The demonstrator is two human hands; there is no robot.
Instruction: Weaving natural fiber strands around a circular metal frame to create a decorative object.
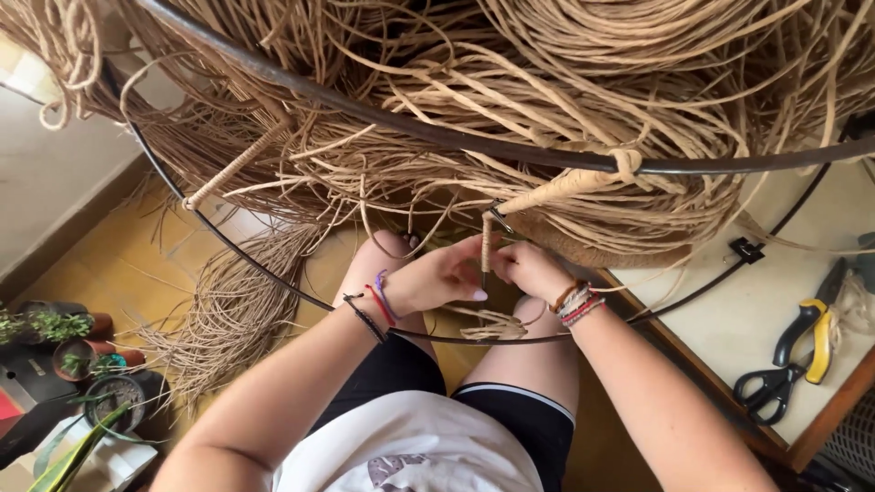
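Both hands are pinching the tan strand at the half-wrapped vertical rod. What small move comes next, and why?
Probably pull the tan rattan strand snug with the left hand while the right hand steadies the thin dark metal rod: its upper part is wrapped, its lower end bare.

A dark metal wire frame (510, 150) of two curved hoops hangs tilted, joined by spokes wrapped in tan rattan cord (547, 189); one short spoke (486, 246) stands upright, half wrapped.

Our left hand (437, 278) and right hand (530, 269) meet at twelve o'clock, fingers pinched closed, forearms angled inward.
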